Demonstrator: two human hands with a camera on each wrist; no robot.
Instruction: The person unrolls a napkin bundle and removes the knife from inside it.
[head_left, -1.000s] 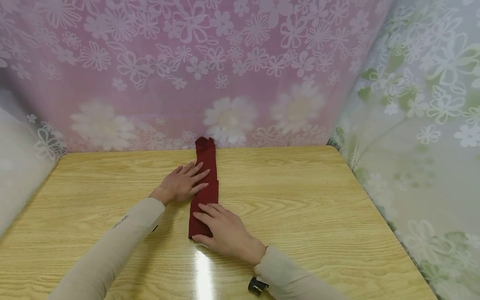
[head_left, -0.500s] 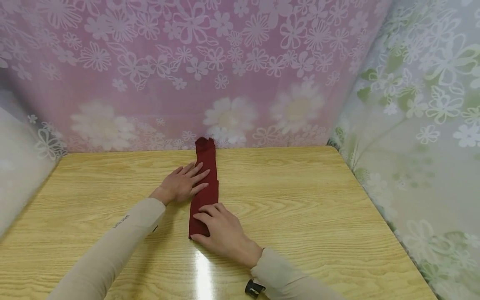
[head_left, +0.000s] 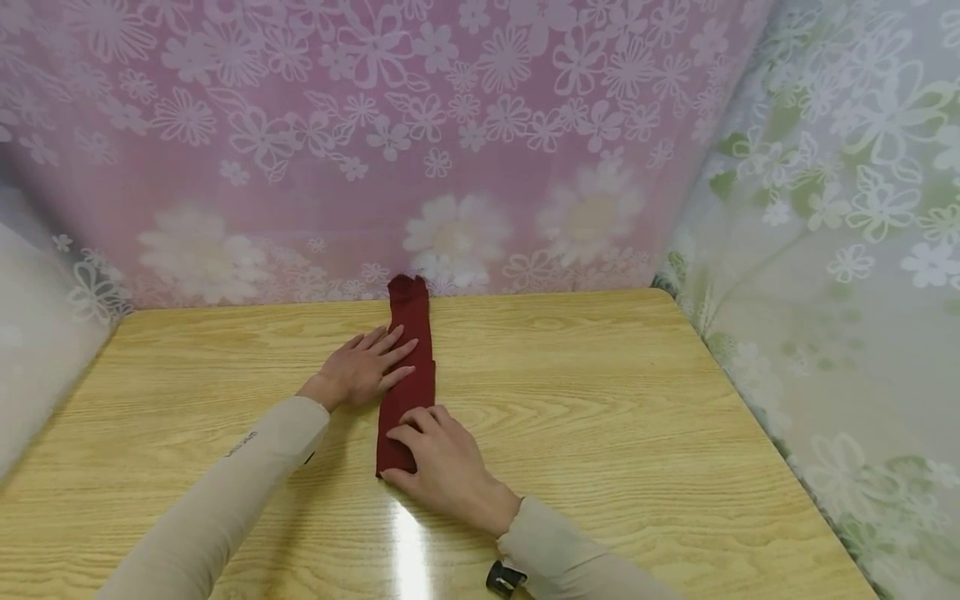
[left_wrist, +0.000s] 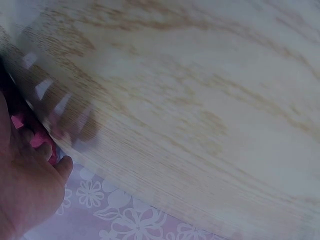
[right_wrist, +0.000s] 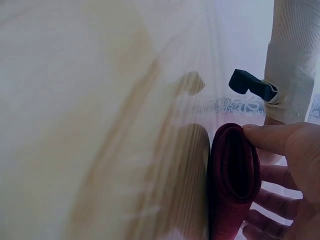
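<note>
A dark red cloth (head_left: pixel 407 390), folded into a long narrow strip, lies lengthwise from the table's back edge towards the front. My left hand (head_left: pixel 360 368) rests on its middle from the left with the fingers spread. Part of that hand (left_wrist: pixel 35 195) shows in the left wrist view, beside a bit of red fabric. My right hand (head_left: pixel 450 471) lies over the near end, fingers bent on top and thumb at the near left corner. In the right wrist view the rolled layers of the cloth (right_wrist: pixel 227 200) show end-on, with the thumb (right_wrist: pixel 267 137) touching the fold.
The wooden table (head_left: pixel 585 392) has a pale, shiny grain. A pink flowered curtain (head_left: pixel 480 150) hangs at its back edge, and a white and green flowered one (head_left: pixel 847 275) stands along the right. A small black device (head_left: pixel 504 577) sits at the right cuff.
My right hand has drawn slightly back and its fingers have bent more on the cloth. The left hand stays in place. The head view has shifted a little.
</note>
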